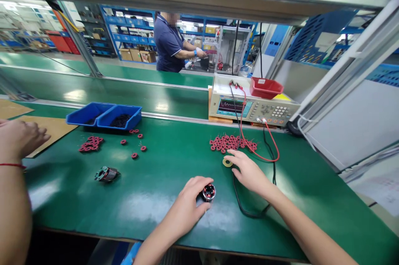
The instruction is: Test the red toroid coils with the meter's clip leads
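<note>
Nearest me, the person's left hand (pixel 190 200) reaches in over the near edge of the green tabletop (pixel 168 148), thumb and fingers grasping a short, dark, ring-shaped metal part with copper-coloured spots inside (pixel 209 192). To its right and farther off, I see the right hand (pixel 251 173) with fingers spread at a flat, pale-yellow ring (pixel 227 163); I can't tell whether they grip it. Just beyond lies a heap of small red toothed rings (pixel 224 144), and a black cable (pixel 238 200) loops near the right wrist. On the left I have a dark cylindrical part with a green end (pixel 107 174) on its side, more red toothed rings (pixel 91 144), and two blue plastic bins (pixel 120 116) with black pieces. A co-worker's hand (pixel 26 138) hovers at far left. Far right stands a beige bench instrument (pixel 235 107) carrying a red plastic tray (pixel 266 87).
</note>
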A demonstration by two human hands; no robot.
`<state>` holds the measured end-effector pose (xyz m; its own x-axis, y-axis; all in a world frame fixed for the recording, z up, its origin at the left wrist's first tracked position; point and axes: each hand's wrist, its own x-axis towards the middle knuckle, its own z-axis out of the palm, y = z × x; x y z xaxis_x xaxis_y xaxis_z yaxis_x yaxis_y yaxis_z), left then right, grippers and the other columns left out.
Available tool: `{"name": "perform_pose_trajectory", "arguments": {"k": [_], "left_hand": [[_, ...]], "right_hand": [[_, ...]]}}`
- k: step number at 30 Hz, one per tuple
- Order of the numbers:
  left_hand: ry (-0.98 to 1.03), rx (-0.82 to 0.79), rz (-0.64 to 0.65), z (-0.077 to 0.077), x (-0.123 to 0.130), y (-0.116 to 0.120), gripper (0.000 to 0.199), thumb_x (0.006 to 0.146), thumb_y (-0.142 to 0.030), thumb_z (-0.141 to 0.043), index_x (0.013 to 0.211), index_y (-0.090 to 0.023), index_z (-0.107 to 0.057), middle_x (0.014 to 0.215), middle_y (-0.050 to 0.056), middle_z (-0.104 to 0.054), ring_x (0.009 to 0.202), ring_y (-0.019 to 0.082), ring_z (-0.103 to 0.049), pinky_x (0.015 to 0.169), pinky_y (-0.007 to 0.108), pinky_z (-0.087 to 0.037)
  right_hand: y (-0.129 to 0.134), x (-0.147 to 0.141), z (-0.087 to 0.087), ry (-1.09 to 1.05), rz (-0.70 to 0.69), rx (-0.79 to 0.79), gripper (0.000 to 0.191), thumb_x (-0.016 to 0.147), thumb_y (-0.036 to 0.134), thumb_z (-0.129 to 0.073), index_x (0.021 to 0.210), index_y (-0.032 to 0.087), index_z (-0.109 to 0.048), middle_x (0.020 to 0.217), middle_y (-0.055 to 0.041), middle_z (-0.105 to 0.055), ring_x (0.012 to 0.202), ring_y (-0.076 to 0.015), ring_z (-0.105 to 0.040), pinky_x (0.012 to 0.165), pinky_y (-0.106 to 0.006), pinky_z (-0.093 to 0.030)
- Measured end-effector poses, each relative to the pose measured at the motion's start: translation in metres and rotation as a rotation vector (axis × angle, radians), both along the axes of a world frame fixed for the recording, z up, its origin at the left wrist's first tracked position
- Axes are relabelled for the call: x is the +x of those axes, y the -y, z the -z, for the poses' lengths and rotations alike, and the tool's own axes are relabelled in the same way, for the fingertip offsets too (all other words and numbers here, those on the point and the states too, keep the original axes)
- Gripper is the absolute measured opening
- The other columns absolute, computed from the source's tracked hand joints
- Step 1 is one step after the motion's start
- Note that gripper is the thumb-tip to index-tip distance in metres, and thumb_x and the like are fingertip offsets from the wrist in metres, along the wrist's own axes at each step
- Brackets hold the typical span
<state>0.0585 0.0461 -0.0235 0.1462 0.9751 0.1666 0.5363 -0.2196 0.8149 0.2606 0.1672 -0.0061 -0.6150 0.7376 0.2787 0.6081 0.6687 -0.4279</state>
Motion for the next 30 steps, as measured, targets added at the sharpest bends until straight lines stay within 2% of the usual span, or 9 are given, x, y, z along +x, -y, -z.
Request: {"name": "perform_pose_trajectory", "arguments": {"k": [3,7,11,14,17,20,24,28,30], "left_hand": [[0.021,0.012,-0.026,-0.006,-0.004,0.000,0.060,0.069,0.005,-0.046,0.121,-0.024,-0.050,0.122,0.005,-0.052,0.109,0.018,-0.050,0.094,0.032,-0.041],[0.024,0.118,-0.153,-0.018,-0.002,-0.008,0.031,0.082,-0.006,-0.042,0.107,-0.020,-0.055,0.107,0.006,-0.056,0.096,0.017,-0.054,0.086,0.030,-0.044],[-0.060,0.186,-0.201,-0.031,0.006,-0.020,0.026,0.087,-0.025,-0.050,0.111,-0.018,-0.055,0.110,0.008,-0.055,0.105,0.021,-0.048,0.092,0.035,-0.039],[-0.116,0.118,-0.132,-0.037,0.010,-0.025,0.021,0.090,-0.029,-0.045,0.088,-0.018,-0.063,0.087,0.004,-0.060,0.087,0.019,-0.053,0.081,0.032,-0.040],[-0.069,0.057,-0.085,-0.039,0.011,-0.027,0.035,0.093,-0.029,-0.039,0.066,-0.018,-0.057,0.067,0.000,-0.055,0.071,0.015,-0.051,0.070,0.027,-0.039],[0.015,0.064,-0.142,-0.038,0.012,-0.026,0.034,0.091,-0.027,-0.041,0.060,-0.017,-0.052,0.063,-0.002,-0.051,0.067,0.014,-0.049,0.066,0.025,-0.036],[0.077,0.060,-0.205,-0.035,0.015,-0.023,0.034,0.089,-0.024,-0.044,0.057,-0.017,-0.048,0.061,-0.002,-0.049,0.065,0.013,-0.048,0.064,0.024,-0.035],[0.073,0.046,-0.196,-0.035,0.013,-0.020,0.035,0.091,-0.025,-0.042,0.058,-0.017,-0.052,0.061,-0.002,-0.051,0.066,0.013,-0.049,0.065,0.025,-0.036],[0.011,0.039,-0.188,-0.034,0.009,-0.017,0.024,0.087,-0.029,-0.050,0.067,-0.017,-0.058,0.070,-0.001,-0.055,0.074,0.015,-0.051,0.070,0.026,-0.037]], "right_hand": [[-0.015,0.001,0.006,-0.006,-0.037,-0.067,0.030,0.076,0.003,-0.048,0.093,0.019,-0.068,0.104,-0.0061,-0.066,0.101,-0.0210,-0.058,0.091,-0.040,-0.045],[-0.006,-0.002,0.002,-0.084,-0.019,-0.096,0.023,0.088,0.019,-0.046,0.099,0.018,-0.065,0.103,-0.0064,-0.067,0.096,-0.0190,-0.060,0.087,-0.036,-0.047],[0.009,-0.011,-0.011,-0.285,-0.136,-0.369,0.026,0.091,0.031,-0.044,0.098,0.017,-0.065,0.084,-0.0032,-0.068,0.075,-0.0146,-0.062,0.070,-0.026,-0.051],[0.018,-0.020,-0.014,-0.420,-0.182,-0.570,0.027,0.087,0.037,-0.049,0.092,0.016,-0.066,0.072,-0.0014,-0.064,0.061,-0.0124,-0.058,0.058,-0.023,-0.049],[0.025,-0.026,-0.012,-0.486,-0.113,-0.603,0.029,0.086,0.039,-0.050,0.093,0.016,-0.066,0.070,-0.0013,-0.062,0.057,-0.0116,-0.056,0.056,-0.023,-0.048],[0.035,-0.030,-0.010,-0.473,-0.055,-0.555,0.030,0.083,0.038,-0.055,0.101,0.016,-0.066,0.074,-0.0025,-0.063,0.060,-0.0125,-0.058,0.056,-0.024,-0.051],[0.047,-0.033,-0.012,-0.391,-0.057,-0.326,0.037,0.074,0.031,-0.067,0.108,0.015,-0.064,0.087,-0.0064,-0.063,0.069,-0.0147,-0.060,0.061,-0.025,-0.054],[0.051,-0.028,-0.013,-0.323,-0.068,-0.084,0.033,0.078,0.030,-0.065,0.106,0.014,-0.064,0.092,-0.0083,-0.064,0.071,-0.0156,-0.059,0.064,-0.028,-0.053],[0.050,-0.022,-0.012,-0.321,-0.039,-0.069,0.032,0.079,0.031,-0.064,0.105,0.014,-0.064,0.092,-0.0082,-0.064,0.071,-0.0154,-0.059,0.062,-0.027,-0.053]]}}
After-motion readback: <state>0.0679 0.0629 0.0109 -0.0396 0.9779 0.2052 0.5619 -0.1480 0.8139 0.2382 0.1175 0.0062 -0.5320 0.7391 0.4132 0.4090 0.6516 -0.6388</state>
